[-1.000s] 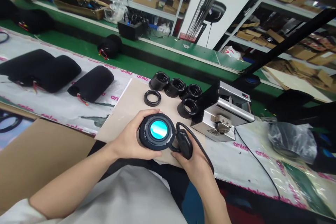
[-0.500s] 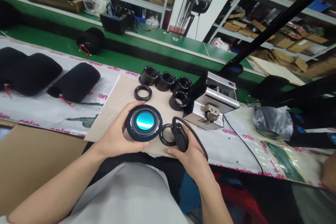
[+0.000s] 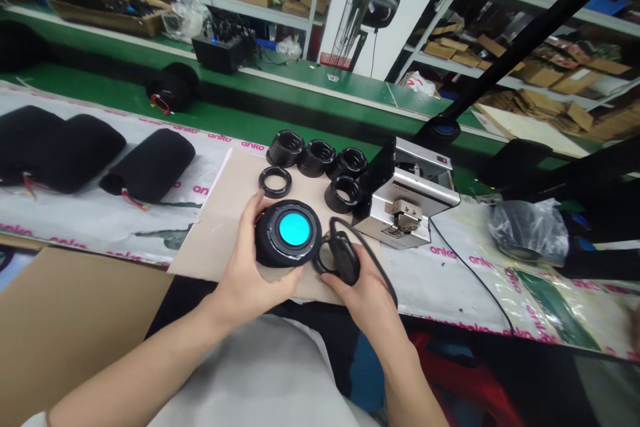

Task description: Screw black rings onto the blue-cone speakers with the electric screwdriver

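A round black lens unit (image 3: 287, 233) with a bright cyan glass face (image 3: 294, 229) is held just over the near part of a beige card sheet (image 3: 225, 227), between both hands; it's been rolled round a bit since the last look, so the face is tipped up more and the rim reads cleaner from this angle. The left hand (image 3: 245, 280) has been shifted to the unit's side, its fingers (image 3: 256, 217) spread wide and wrapped up around the edge; whether the unit's underside touches the card can't be told. The right hand (image 3: 363, 297) is kept narrow, closed around a black pod (image 3: 345, 259), with a black cable (image 3: 385, 273) arcing off it; a dark loop (image 3: 323, 260) is seen beside the pod, though whether it's cable or a ring can't be told. Further up the card, four black collars (image 3: 317, 158) and a flat black ring (image 3: 275, 181) are lined up; a steel press (image 3: 400, 213) is parked just right of them, black padded sleeves (image 3: 147, 165) are laid out on the left, and a plastic bag (image 3: 527, 230) is dumped off to the right.
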The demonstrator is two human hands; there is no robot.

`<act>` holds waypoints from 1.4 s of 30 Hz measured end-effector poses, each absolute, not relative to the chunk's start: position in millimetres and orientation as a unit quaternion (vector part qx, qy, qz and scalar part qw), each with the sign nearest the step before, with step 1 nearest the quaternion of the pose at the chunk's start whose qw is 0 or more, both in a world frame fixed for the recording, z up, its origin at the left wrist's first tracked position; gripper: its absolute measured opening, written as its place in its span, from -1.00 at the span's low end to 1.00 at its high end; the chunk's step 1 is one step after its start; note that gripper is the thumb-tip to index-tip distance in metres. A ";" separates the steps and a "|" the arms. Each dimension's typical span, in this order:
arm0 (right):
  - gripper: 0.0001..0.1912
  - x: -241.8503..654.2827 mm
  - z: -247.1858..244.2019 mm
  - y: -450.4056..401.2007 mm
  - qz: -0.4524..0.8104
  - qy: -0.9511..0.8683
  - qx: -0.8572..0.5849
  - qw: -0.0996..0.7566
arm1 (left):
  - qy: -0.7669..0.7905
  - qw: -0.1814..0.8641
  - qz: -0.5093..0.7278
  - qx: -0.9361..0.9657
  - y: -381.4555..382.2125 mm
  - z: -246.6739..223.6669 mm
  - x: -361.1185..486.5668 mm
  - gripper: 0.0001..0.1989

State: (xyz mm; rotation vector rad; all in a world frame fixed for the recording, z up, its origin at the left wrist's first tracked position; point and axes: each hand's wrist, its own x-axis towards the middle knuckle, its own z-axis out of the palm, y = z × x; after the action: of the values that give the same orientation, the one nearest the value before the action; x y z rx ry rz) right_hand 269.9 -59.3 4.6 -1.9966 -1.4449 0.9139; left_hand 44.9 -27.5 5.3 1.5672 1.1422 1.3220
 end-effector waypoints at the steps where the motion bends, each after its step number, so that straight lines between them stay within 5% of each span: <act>1: -0.39 271.9 10.4 -60.1 0.337 -0.521 -0.740 0.261 | 0.440 0.400 0.500 0.630 -27.2 8.7 41.3 0.03; 6: -0.31 269.0 48.1 -69.3 0.398 -0.436 -0.719 0.366 | 0.411 0.428 0.481 0.645 -9.6 17.1 20.8 -0.14; 14: -0.34 241.4 61.3 -59.1 0.492 -0.401 -0.586 0.504 | 0.475 0.392 0.565 0.548 -14.7 0.4 64.6 0.15; 21: -0.22 259.8 77.0 -48.8 0.450 -0.485 -0.613 0.433 | 0.412 0.477 0.476 0.614 -25.6 1.4 53.7 -0.07; 25: -0.35 268.0 99.4 -40.8 0.355 -0.647 -0.559 0.376 | 0.423 0.468 0.490 0.601 -21.0 -0.6 53.3 -0.07; 32: -0.27 255.5 126.3 -21.7 0.292 -0.744 -0.563 0.210 | 0.424 0.473 0.496 0.592 -21.8 -9.2 56.7 -0.05; 37: -0.19 254.1 123.0 -19.0 0.328 -0.727 -0.560 0.225 | 0.407 0.489 0.504 0.584 -23.8 -7.6 56.9 -0.06; 42: -0.36 257.2 107.7 -23.2 0.330 -0.688 -0.573 0.299 | 0.414 0.471 0.503 0.594 -24.0 -7.8 57.0 -0.05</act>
State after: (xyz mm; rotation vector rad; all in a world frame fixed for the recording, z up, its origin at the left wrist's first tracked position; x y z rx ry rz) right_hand 257.2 -23.2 107.7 -1.5228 -1.8269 0.8770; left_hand 57.0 -24.0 -7.8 1.4561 1.0150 1.2322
